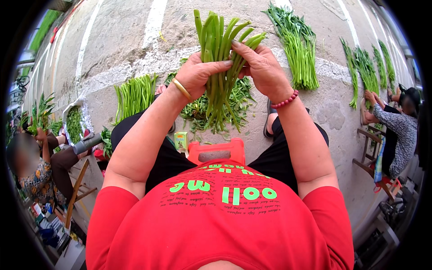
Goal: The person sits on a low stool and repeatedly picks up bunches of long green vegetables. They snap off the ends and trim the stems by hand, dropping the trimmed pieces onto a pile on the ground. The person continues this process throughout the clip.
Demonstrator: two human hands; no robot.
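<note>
A bunch of green leafy-vegetable stems [216, 47] is held up before me, cut ends pointing away and thin ends hanging toward me. My left hand [195, 72] wraps the bunch from the left, its thumb laid across the stems; a yellowish bangle circles that wrist. On the other side my right hand [258, 64] pinches several stems at the bunch's right edge between thumb and fingers. Red beads ring the right wrist. Beneath both hands, a loose heap of green leaves and trimmings [197, 113] lies on the concrete, partly hidden by the bunch.
Bundled stems [135, 96] lie left of my knee; a larger leafy bundle [300, 57] lies ahead right. A red plastic stool [239, 148] and a small box [181, 140] are between my legs. Seated people work at left and right, with further bundles [367, 71] at far right.
</note>
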